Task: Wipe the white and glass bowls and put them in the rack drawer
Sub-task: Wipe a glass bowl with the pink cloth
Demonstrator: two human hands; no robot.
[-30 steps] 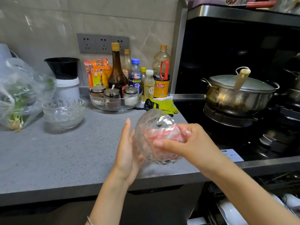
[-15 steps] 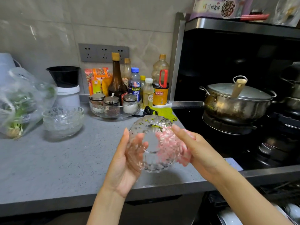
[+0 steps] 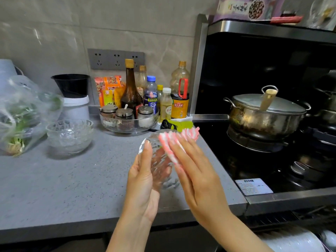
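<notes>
A patterned glass bowl (image 3: pixel 157 157) is held on edge above the grey counter, cupped from the left by my left hand (image 3: pixel 143 180). My right hand (image 3: pixel 198 177) presses a pink and white striped cloth (image 3: pixel 179 140) against the bowl's right side, fingers flat. A stack of glass bowls (image 3: pixel 70 134) stands on the counter at the left. White bowls (image 3: pixel 292 241) show in the rack drawer at the bottom right, partly hidden by my right forearm.
A glass tray of spice jars (image 3: pixel 127 120) and several sauce bottles (image 3: pixel 131 91) stand at the back. A bag of greens (image 3: pixel 23 113) lies at far left. A lidded steel pot (image 3: pixel 265 113) sits on the black stove at right.
The bowl has turned in my hands from facing me to edge-on. The cloth has shifted from the bowl's side up to its upper right rim. The view has tilted up slightly.
</notes>
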